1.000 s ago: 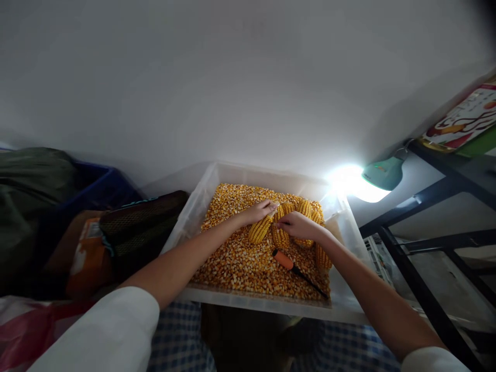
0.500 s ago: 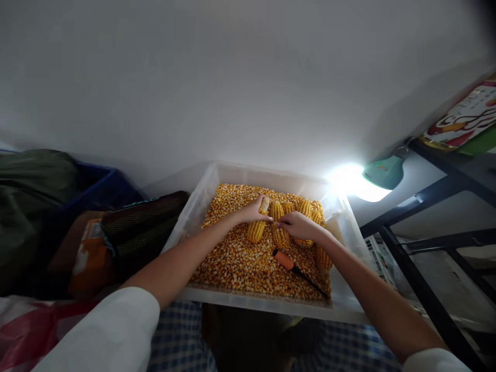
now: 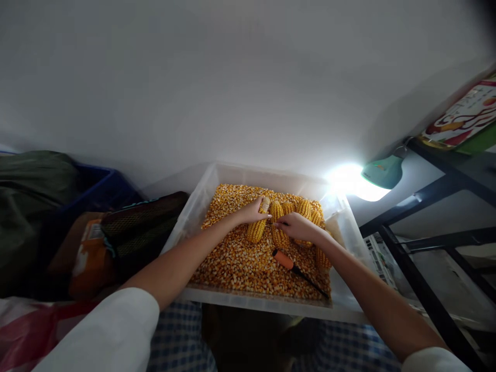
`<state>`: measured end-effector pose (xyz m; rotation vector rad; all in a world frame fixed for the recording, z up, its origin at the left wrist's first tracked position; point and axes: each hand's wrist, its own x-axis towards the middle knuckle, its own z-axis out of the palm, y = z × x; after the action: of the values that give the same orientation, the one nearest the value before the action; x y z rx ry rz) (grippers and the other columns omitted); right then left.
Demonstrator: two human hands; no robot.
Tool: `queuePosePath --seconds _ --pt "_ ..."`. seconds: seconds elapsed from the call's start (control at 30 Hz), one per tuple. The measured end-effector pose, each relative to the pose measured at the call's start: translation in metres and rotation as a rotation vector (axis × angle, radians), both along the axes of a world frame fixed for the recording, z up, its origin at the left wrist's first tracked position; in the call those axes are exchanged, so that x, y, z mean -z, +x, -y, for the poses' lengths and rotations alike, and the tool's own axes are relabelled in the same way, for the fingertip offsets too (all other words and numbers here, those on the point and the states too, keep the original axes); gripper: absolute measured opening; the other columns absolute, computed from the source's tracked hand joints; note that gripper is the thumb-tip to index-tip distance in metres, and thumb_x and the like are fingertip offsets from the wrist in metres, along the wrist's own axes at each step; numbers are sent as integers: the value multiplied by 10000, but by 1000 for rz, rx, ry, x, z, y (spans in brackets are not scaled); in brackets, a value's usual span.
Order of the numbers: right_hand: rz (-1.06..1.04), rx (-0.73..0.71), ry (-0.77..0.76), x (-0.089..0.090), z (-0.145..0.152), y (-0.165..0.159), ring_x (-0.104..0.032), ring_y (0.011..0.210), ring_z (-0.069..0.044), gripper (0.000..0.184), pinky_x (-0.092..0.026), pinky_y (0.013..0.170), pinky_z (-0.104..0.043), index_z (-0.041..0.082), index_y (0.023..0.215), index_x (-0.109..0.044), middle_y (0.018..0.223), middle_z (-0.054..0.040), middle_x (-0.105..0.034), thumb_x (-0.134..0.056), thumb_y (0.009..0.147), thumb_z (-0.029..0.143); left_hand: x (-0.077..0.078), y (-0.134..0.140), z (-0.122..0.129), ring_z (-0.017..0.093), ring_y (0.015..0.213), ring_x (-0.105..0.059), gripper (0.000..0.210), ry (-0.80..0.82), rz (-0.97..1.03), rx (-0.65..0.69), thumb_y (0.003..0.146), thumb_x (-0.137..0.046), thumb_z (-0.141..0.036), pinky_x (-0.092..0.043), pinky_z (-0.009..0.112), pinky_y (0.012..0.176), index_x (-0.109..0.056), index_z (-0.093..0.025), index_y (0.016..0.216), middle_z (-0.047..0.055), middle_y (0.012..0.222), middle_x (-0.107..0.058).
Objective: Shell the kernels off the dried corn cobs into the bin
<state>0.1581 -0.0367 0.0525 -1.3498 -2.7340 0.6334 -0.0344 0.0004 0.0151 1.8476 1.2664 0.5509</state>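
My left hand [image 3: 252,211] is wrapped round an ear of corn [image 3: 256,231], tilted in the tub, its pale upper end bare of kernels. Just right of it, my right hand [image 3: 292,225] has its fingers pinched together over a second ear [image 3: 278,235]; whatever lies between the fingertips is too small to make out. More ears [image 3: 304,207] rest behind and beside my right hand, partly covered by it. Below the hands, a tool with an orange handle [image 3: 283,259] and a thin dark shaft lies on loose corn kernels [image 3: 240,266].
A translucent plastic tub [image 3: 271,308] holds the corn, close to a pale wall [image 3: 240,82]. A lit green lamp [image 3: 383,173] hangs from a dark metal rack [image 3: 411,279] at the right. On the left are a dark mesh bag [image 3: 145,227] and a blue crate [image 3: 103,186].
My left thumb has lifted a little along the ear, and my right fingertips have shifted slightly. The ears and the orange-handled tool lie as before.
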Motion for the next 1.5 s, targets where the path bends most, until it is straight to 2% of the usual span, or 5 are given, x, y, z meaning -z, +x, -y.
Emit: queuePosePath --seconds 0.27,0.43,0.77,0.93,1.5 --pt "15 -1 -7 1 0 -1 -422 512 -83 294 -249 502 -199 141 695 -612 591 -19 -566 -401 818 305 -2 -5 -5 232 990 -489 577 -96 -10 108 601 -576 -480 -363 301 855 -404 -173 1057 80 1091 -526" --pt "10 -1 7 1 1 -2 -412 501 -81 315 -242 498 -200 146 676 -606 574 -13 -557 -390 828 318 2 2 0 240 1008 -488 563 -71 47 25 640 -537 -498 -351 326 877 -407 -167 1077 96 1099 -523" --pt "-10 13 2 7 -1 -3 -450 529 -90 323 -251 502 -196 156 749 -625 625 -23 -592 -377 832 345 3 -6 0 218 1006 -508 808 -404 272 46 546 -669 -388 -402 294 830 -303 -191 1239 77 1151 -514" --pt "-19 53 83 11 3 -9 -462 522 -97 350 -270 529 -205 155 776 -628 640 -36 -610 -342 848 343 12 4 -1 215 1045 -483 605 -265 283 -116 623 -558 -533 -372 296 864 -453 -186 1107 71 1134 -532" --pt "2 100 176 18 10 -19 -497 560 -115 343 -264 539 -213 162 776 -608 663 -48 -621 -310 859 311 15 10 0 193 932 -536 516 -341 417 -161 654 -521 -540 -406 312 817 -470 -185 1025 42 987 -581"
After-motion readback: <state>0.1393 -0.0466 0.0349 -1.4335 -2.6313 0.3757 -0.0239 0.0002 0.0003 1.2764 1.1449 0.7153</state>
